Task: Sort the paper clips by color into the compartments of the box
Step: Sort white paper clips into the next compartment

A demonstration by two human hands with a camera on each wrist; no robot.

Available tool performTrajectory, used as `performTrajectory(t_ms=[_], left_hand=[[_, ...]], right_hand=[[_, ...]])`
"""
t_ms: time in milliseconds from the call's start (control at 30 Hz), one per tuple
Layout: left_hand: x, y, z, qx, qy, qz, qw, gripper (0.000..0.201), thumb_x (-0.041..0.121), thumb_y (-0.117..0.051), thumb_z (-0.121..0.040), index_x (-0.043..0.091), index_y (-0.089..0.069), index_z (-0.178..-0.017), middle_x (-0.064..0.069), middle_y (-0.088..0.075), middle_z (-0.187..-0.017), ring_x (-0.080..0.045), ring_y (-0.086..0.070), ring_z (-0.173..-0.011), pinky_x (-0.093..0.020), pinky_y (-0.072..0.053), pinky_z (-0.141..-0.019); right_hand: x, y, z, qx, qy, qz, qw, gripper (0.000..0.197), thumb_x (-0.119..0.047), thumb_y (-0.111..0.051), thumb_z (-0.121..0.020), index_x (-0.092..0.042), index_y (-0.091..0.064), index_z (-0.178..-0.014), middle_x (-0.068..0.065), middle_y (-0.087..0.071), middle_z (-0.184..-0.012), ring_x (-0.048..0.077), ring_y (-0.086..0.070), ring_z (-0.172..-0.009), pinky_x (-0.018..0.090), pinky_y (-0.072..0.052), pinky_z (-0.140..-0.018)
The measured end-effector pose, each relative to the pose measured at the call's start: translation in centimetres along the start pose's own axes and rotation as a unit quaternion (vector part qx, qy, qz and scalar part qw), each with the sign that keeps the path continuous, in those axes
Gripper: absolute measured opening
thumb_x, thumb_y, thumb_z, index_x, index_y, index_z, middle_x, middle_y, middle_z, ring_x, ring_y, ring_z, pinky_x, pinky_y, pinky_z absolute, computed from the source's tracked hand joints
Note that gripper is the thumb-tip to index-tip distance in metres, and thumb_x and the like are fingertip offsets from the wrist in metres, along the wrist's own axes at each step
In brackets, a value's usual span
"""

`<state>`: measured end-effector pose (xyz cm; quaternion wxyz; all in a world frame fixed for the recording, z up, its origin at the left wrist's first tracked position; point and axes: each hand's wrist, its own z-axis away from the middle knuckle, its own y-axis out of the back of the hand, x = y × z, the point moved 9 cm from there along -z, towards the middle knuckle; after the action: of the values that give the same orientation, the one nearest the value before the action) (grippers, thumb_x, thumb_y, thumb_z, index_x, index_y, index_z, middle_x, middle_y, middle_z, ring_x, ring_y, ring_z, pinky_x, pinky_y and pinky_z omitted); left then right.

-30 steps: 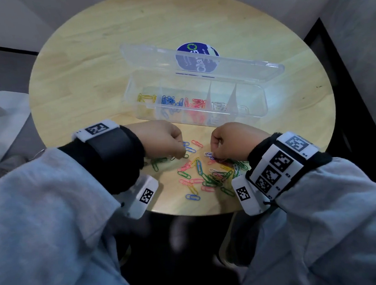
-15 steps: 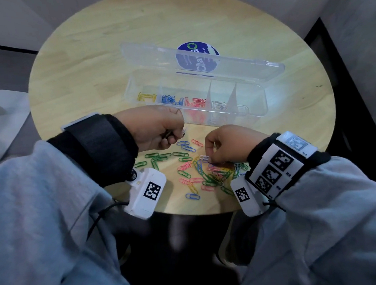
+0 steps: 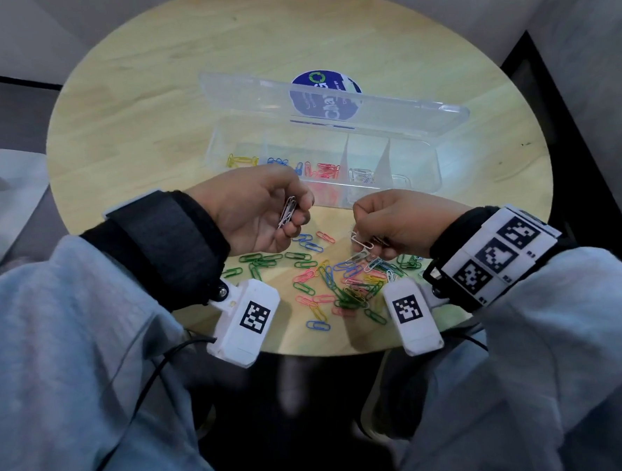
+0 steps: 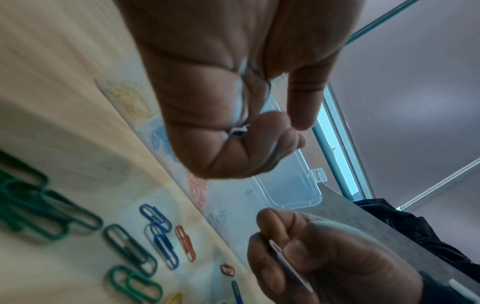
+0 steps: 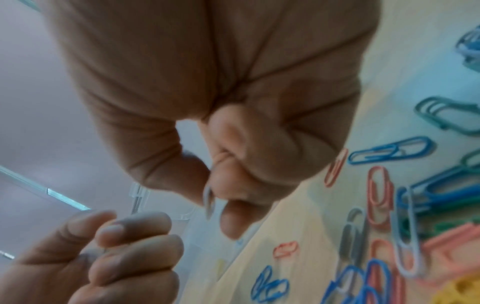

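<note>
Above the loose pile (image 3: 345, 284), both hands (image 3: 260, 209) (image 3: 392, 223) pinch white paper clips (image 3: 288, 211).

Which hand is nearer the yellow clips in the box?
Left. The left hand is just in front of the yellow clips; the right hand sits further right, near the pile.

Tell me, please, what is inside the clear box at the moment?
The clear box holds yellow clips, blue clips, red clips and white clips in separate compartments. The left hand covers part of the blue section, so its count is hidden.
</note>
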<state>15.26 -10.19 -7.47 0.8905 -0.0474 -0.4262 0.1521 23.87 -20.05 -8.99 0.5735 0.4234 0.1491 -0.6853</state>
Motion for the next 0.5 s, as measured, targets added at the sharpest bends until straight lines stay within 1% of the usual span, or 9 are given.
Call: performTrajectory(t_ms=[33,100,167,200,267,367,400,433,500], left_hand=[[-0.1,0.0,0.0,0.005,0.004,-0.007,1.000,0.029,0.022,-0.041,-0.088,0.015,-0.050,-0.062,0.002,-0.045,-0.052,-0.007,-0.041,-0.041,-0.014,-0.033,-0.039],[-0.3,0.1,-0.2,0.032,0.007,-0.049,0.998,0.034,0.030,-0.042,-0.092,0.015,-0.050,-0.062,0.003,-0.042,-0.054,-0.006,-0.038,-0.041,-0.014,-0.031,-0.038],[-0.4,0.5,-0.4,0.077,0.007,-0.135,0.988,0.033,0.031,-0.046,-0.093,0.016,-0.051,-0.064,0.004,-0.037,-0.055,-0.006,-0.032,-0.041,-0.014,-0.025,-0.037],[-0.3,0.7,-0.5,0.098,0.003,-0.191,0.977,0.030,0.030,-0.049,-0.092,0.016,-0.053,-0.066,0.004,-0.036,-0.057,-0.008,-0.030,-0.043,-0.016,-0.024,-0.039],[-0.1,0.8,-0.5,0.123,-0.009,-0.319,0.940,0.022,0.033,-0.057,-0.088,0.018,-0.058,-0.072,0.003,-0.039,-0.060,-0.013,-0.032,-0.049,-0.020,-0.027,-0.047],[0.0,0.1,-0.2,0.134,-0.024,-0.453,0.881,0.016,0.039,-0.064,-0.083,0.023,-0.064,-0.084,0.005,-0.051,-0.064,-0.014,-0.046,-0.057,-0.025,-0.037,-0.061],[0.1,-0.2,-0.1,0.138,-0.029,-0.479,0.867,0.014,0.039,-0.064,-0.082,0.025,-0.064,-0.085,0.007,-0.053,-0.066,-0.012,-0.049,-0.060,-0.024,-0.038,-0.062],[0.2,-0.6,-0.1,0.141,-0.040,-0.499,0.854,0.010,0.037,-0.064,-0.082,0.027,-0.063,-0.084,0.010,-0.052,-0.066,-0.009,-0.049,-0.060,-0.022,-0.037,-0.060],[0.5,-1.6,0.0,0.142,-0.063,-0.536,0.830,0.004,0.031,-0.065,-0.082,0.028,-0.061,-0.081,0.011,-0.048,-0.065,-0.004,-0.045,-0.059,-0.020,-0.034,-0.055]], right_hand=[[0.0,0.2,0.0,0.001,0.000,-0.001,1.000,0.036,0.010,-0.045,-0.082,-0.013,-0.039,-0.055,0.010,-0.058,-0.063,0.014,-0.041,-0.042,0.015,-0.031,-0.033],[0.1,0.6,0.1,0.005,-0.001,0.002,1.000,0.030,0.010,-0.043,-0.082,-0.011,-0.045,-0.062,0.008,-0.054,-0.060,0.012,-0.042,-0.039,0.015,-0.029,-0.032],[0.3,0.9,0.2,0.003,-0.010,0.007,1.000,0.028,0.007,-0.037,-0.084,-0.010,-0.055,-0.070,0.003,-0.049,-0.050,0.010,-0.043,-0.035,0.015,-0.028,-0.031],[0.5,1.2,0.3,0.005,-0.016,0.017,1.000,0.031,0.004,-0.035,-0.085,-0.010,-0.059,-0.072,0.001,-0.047,-0.045,0.011,-0.042,-0.035,0.016,-0.028,-0.032],[0.7,1.8,0.6,0.016,-0.026,0.034,0.999,0.035,0.003,-0.034,-0.084,-0.008,-0.063,-0.068,0.002,-0.046,-0.043,0.014,-0.041,-0.036,0.018,-0.029,-0.034],[1.1,2.4,1.2,0.031,-0.041,0.033,0.998,0.033,0.004,-0.031,-0.084,-0.003,-0.055,-0.062,0.009,-0.046,-0.052,0.010,-0.043,-0.028,0.015,-0.031,-0.033],[1.2,2.5,1.3,0.031,-0.044,0.029,0.998,0.032,0.003,-0.031,-0.085,-0.003,-0.054,-0.063,0.009,-0.047,-0.054,0.008,-0.044,-0.028,0.015,-0.031,-0.034],[1.4,2.5,1.4,0.028,-0.047,0.029,0.998,0.031,0.001,-0.033,-0.086,-0.004,-0.054,-0.063,0.008,-0.048,-0.055,0.009,-0.045,-0.030,0.017,-0.032,-0.036],[1.5,2.5,1.4,0.022,-0.039,0.078,0.996,0.024,-0.003,-0.042,-0.085,-0.010,-0.057,-0.068,0.006,-0.049,-0.059,0.012,-0.045,-0.042,0.020,-0.032,-0.041]])
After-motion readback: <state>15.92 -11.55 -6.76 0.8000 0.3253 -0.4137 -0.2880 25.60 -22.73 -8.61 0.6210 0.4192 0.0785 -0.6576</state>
